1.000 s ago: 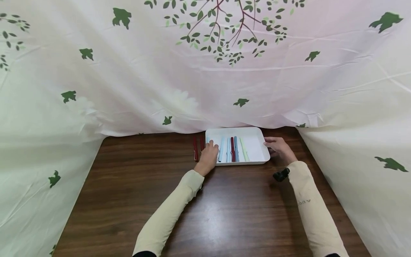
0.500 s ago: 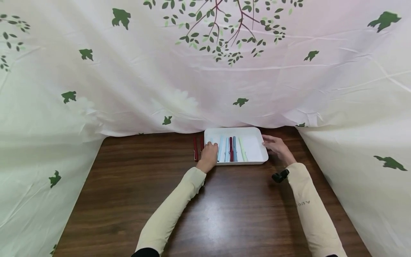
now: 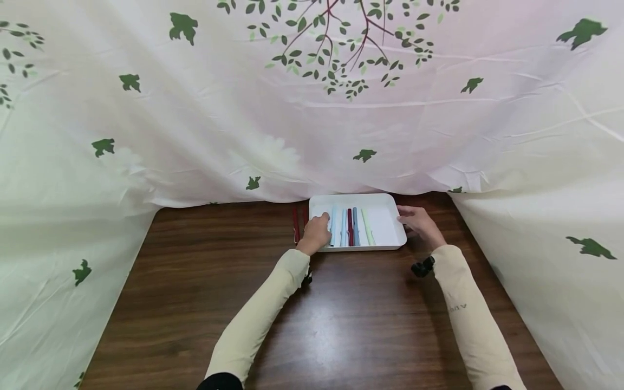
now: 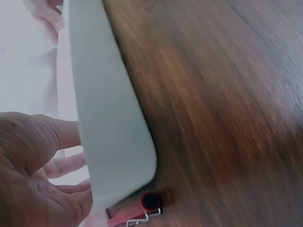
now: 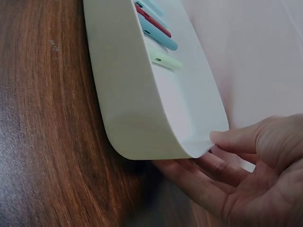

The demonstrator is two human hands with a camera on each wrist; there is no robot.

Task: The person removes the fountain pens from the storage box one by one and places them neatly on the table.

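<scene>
A shallow white tray (image 3: 390, 227) stands at the table's far side, holding slim coloured sticks with rounded ends: light blue, dark red (image 3: 350, 227), blue (image 3: 356, 227) and pale green (image 3: 368, 227). My left hand (image 3: 316, 234) reaches over the tray's left end. Its fingertips drop behind the near wall in the left wrist view, so whether they hold something is hidden. At the opposite end, my right hand (image 5: 255, 175) grips the tray's edge, thumb on the rim and fingers below. Dark red sticks (image 3: 296, 226) lie outside, left of the tray; one (image 4: 135, 212) shows a black end and a wire clip.
A dark wooden table (image 3: 219, 281) extends in front and to the left. Behind the tray hangs a pale cloth (image 3: 273, 135) with leaf and bird prints, and cloth also borders both sides. A small black device (image 3: 422, 267) sits at my right wrist.
The tray has shifted very slightly left. A light blue stick end seen beside my left fingers earlier no longer shows there. My right hand keeps its place at the tray's right edge.
</scene>
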